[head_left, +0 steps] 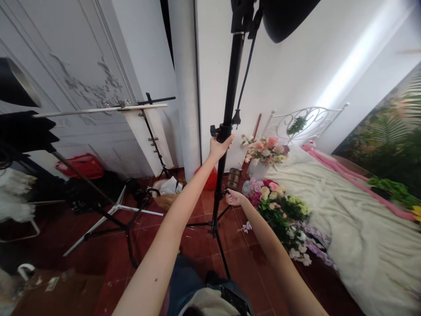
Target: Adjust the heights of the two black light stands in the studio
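A tall black light stand (232,83) rises right in front of me, its legs spread on the red tiles. My left hand (221,147) is wrapped round the pole just under the upper collar, which has a side knob (214,131). Lower down, my right hand (233,197) has its fingers closed at the lower collar's knob, which they mostly cover. A dark lamp head (287,17) tops the stand, partly out of view. From it a cable with a plug (236,117) dangles beside the pole.
On the right stand a bed with a cream blanket (355,219) and a white metal headboard (305,118), with artificial flowers (272,193) beside it. To the left are a white-legged stand (140,210), a thin black stand (153,138), a red bag (80,166) and a basket (166,200).
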Demonstrator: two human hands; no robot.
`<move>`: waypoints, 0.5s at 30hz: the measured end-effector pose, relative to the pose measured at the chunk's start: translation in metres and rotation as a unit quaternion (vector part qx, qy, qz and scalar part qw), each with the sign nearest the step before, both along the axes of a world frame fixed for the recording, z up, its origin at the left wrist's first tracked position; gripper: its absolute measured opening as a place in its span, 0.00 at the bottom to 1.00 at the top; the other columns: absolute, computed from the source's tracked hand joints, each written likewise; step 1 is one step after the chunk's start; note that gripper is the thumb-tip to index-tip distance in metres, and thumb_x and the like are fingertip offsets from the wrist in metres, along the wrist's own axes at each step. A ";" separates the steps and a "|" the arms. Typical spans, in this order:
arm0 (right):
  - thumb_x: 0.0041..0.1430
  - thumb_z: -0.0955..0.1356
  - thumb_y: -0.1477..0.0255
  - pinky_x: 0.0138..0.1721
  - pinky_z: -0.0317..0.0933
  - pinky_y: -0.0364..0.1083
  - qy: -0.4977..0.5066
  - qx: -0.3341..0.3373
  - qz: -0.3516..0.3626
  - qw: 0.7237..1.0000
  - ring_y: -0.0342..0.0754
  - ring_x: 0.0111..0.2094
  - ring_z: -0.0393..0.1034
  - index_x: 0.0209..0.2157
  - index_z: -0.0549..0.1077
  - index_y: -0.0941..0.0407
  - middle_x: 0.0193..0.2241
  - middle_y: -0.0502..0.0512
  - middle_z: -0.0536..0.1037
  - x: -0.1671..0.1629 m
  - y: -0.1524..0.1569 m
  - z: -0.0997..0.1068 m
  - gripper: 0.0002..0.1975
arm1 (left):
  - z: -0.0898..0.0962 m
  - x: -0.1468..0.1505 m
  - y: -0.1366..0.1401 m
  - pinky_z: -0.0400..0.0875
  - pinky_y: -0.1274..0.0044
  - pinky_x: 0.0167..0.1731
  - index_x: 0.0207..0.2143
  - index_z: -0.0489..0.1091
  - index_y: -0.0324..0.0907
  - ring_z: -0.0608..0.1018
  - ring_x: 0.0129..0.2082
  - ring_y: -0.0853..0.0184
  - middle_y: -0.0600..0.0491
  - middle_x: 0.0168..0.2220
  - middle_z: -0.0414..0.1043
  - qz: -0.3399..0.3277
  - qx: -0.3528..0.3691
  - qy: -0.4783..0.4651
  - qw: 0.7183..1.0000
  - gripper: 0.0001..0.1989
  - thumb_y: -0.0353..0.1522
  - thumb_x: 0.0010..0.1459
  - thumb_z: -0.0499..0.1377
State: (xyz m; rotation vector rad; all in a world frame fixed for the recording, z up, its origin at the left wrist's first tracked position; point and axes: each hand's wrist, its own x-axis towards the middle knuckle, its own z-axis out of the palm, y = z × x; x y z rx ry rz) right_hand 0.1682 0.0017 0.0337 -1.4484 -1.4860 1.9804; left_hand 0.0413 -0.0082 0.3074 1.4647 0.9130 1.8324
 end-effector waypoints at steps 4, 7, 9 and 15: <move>0.66 0.52 0.67 0.15 0.42 0.34 0.140 -0.184 -0.003 0.973 0.35 0.13 0.43 0.21 0.55 0.56 0.13 0.41 0.51 0.002 0.014 -0.017 0.19 | 0.001 -0.002 0.001 0.62 0.81 0.18 0.22 0.68 0.37 0.67 0.16 0.76 0.57 0.16 0.65 -0.002 0.002 -0.006 1.000 0.16 0.42 0.45 0.63; 0.64 0.57 0.66 0.15 0.43 0.34 0.165 -0.180 -0.027 0.969 0.35 0.14 0.47 0.23 0.59 0.57 0.14 0.42 0.56 0.003 0.020 -0.027 0.16 | 0.002 -0.002 0.003 0.62 0.81 0.19 0.21 0.68 0.37 0.67 0.15 0.76 0.57 0.16 0.65 -0.006 -0.002 -0.009 1.000 0.16 0.42 0.45 0.63; 0.60 0.63 0.65 0.16 0.46 0.35 0.161 -0.123 -0.034 0.979 0.35 0.15 0.51 0.24 0.61 0.57 0.15 0.43 0.59 0.003 0.021 -0.031 0.13 | 0.002 -0.002 0.005 0.62 0.81 0.19 0.21 0.69 0.37 0.67 0.15 0.76 0.57 0.15 0.65 -0.005 -0.005 -0.016 1.000 0.16 0.41 0.44 0.64; 0.49 0.68 0.54 0.21 0.53 0.38 0.107 0.167 -0.003 0.980 0.37 0.19 0.57 0.27 0.65 0.57 0.19 0.45 0.65 0.006 0.017 -0.031 0.19 | -0.002 -0.004 0.013 0.61 0.82 0.18 0.22 0.69 0.37 0.67 0.15 0.77 0.57 0.15 0.65 -0.005 0.007 -0.013 1.000 0.16 0.42 0.44 0.64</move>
